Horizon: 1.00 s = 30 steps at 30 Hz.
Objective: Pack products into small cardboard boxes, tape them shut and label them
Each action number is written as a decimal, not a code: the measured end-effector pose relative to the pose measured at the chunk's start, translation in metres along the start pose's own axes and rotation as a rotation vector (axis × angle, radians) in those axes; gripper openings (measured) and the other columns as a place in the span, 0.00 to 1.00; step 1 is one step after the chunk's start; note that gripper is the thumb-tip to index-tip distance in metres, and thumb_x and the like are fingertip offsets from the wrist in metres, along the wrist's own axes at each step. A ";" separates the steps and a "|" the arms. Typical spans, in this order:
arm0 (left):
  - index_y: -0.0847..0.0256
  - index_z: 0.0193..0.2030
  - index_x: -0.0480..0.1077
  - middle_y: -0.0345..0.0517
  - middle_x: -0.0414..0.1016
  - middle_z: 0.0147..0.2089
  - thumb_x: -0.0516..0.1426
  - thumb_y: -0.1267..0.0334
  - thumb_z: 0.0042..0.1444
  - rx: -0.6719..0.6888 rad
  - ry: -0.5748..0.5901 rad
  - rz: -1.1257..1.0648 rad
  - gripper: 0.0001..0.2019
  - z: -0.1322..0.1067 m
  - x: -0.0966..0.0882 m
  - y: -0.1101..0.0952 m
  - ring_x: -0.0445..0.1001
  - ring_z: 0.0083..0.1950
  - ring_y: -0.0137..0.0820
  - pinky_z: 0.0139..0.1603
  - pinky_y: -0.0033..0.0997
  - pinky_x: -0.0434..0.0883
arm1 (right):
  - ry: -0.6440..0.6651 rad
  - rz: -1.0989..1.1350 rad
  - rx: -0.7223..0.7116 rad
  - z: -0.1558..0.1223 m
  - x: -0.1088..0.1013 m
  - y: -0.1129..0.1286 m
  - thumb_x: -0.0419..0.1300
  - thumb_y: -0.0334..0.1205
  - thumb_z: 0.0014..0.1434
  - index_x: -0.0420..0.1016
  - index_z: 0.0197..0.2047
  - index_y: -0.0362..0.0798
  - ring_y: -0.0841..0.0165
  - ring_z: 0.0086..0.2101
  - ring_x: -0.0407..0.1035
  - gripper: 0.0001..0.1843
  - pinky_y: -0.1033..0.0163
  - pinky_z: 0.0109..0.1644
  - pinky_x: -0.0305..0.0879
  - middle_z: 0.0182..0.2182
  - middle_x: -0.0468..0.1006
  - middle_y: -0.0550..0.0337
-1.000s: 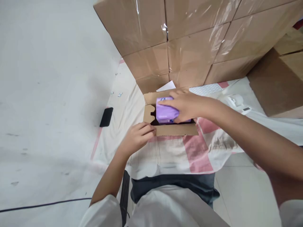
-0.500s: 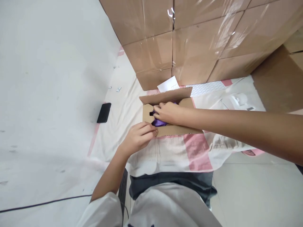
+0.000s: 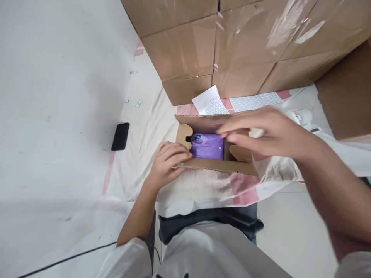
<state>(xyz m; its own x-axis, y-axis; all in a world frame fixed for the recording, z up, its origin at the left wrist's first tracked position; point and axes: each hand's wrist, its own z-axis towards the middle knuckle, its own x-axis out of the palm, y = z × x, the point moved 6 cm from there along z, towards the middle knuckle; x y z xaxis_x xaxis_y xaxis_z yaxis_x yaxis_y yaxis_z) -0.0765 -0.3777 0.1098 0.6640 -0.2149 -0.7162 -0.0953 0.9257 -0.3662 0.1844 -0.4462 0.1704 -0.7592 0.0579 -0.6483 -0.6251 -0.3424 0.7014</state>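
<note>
A small open cardboard box (image 3: 214, 165) lies on a white and pink cloth in front of me. A purple soft pack (image 3: 207, 145) sits inside it at the left end. My left hand (image 3: 168, 162) grips the box's near left corner, fingers curled over the edge. My right hand (image 3: 261, 131) hovers above the box's right half, fingers stretched out together and holding nothing, slightly blurred.
A wall of wrapped cardboard cartons (image 3: 232, 42) stands just behind the box. Sheets of small labels (image 3: 208, 102) lie between them. A black phone (image 3: 120, 136) rests on the cloth's left edge. A white tape dispenser (image 3: 303, 116) is at the right.
My right hand pushed the purple pack down into the box, let go of it and lifted away to the right. My left hand stayed on the box corner.
</note>
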 end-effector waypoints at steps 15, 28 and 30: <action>0.41 0.82 0.31 0.57 0.64 0.75 0.52 0.42 0.72 -0.304 -0.067 -0.370 0.41 -0.011 0.046 0.053 0.63 0.77 0.43 0.71 0.51 0.70 | -0.638 -0.035 0.222 -0.101 0.077 -0.046 0.56 0.63 0.65 0.39 0.82 0.58 0.46 0.70 0.62 0.51 0.32 0.68 0.64 0.71 0.67 0.43; 0.51 0.70 0.71 0.55 0.78 0.51 0.66 0.45 0.62 -0.040 0.126 0.349 0.32 0.000 0.037 0.000 0.74 0.55 0.51 0.60 0.55 0.69 | -0.610 -0.118 0.148 -0.102 0.072 -0.077 0.41 0.58 0.71 0.81 0.49 0.56 0.49 0.61 0.74 0.29 0.35 0.64 0.70 0.48 0.85 0.47; 0.51 0.71 0.70 0.56 0.77 0.50 0.67 0.45 0.61 -0.063 0.134 0.395 0.33 0.003 0.038 -0.003 0.74 0.53 0.52 0.57 0.54 0.70 | -0.735 -0.199 0.253 -0.124 0.041 -0.088 0.39 0.56 0.72 0.79 0.49 0.54 0.51 0.59 0.75 0.29 0.38 0.64 0.70 0.51 0.83 0.45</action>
<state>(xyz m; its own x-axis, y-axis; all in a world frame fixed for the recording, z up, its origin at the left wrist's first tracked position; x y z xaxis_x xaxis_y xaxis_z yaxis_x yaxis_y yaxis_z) -0.0484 -0.3876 0.0852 0.4650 0.1104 -0.8784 -0.3711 0.9251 -0.0802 0.2308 -0.5301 0.0449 -0.4987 0.7286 -0.4694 -0.7168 -0.0422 0.6960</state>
